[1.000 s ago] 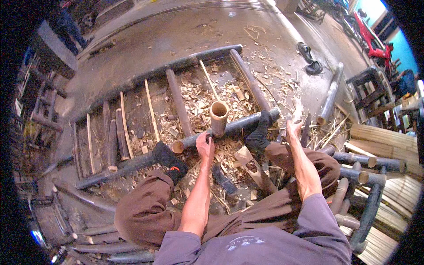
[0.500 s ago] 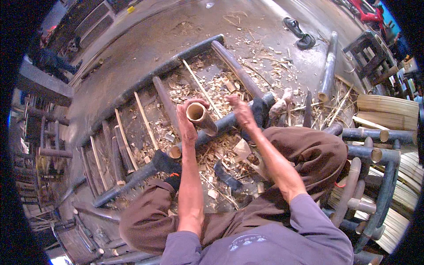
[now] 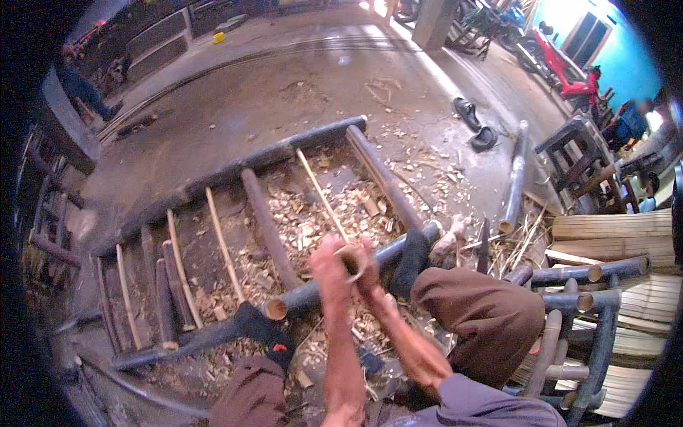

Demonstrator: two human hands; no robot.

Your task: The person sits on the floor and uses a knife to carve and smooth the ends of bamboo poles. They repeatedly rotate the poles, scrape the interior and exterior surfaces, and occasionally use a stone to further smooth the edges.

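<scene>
Between my two hands is a short bamboo tube [image 3: 351, 263], its round open end facing up toward me. My left hand [image 3: 329, 269] is closed around its left side. On the right side, my right hand [image 3: 367, 269] grips it as well, fingers wrapped mostly out of sight. The tube is held over the near rail [image 3: 388, 254] of a ladder-like bamboo frame lying on the floor. Crosspieces, including a thick dark rung [image 3: 270, 224], join this rail to the far rail [image 3: 235, 169]. My feet, in dark socks [image 3: 411, 263], rest at the near rail.
Wood chips [image 3: 313, 213] litter the floor inside the frame. A dark blade-like piece [image 3: 484, 245] stands right of my foot. Beyond lie a bamboo pole [image 3: 515, 178] and black sandals [image 3: 475, 124]. Bamboo furniture [image 3: 605, 313] and slatted panels [image 3: 612, 228] are at right; a person [image 3: 629, 121] is farther off.
My right hand has come in from the right and closed on the bamboo tube beside my left. My view has tilted up, showing more of the far floor and a red motorbike.
</scene>
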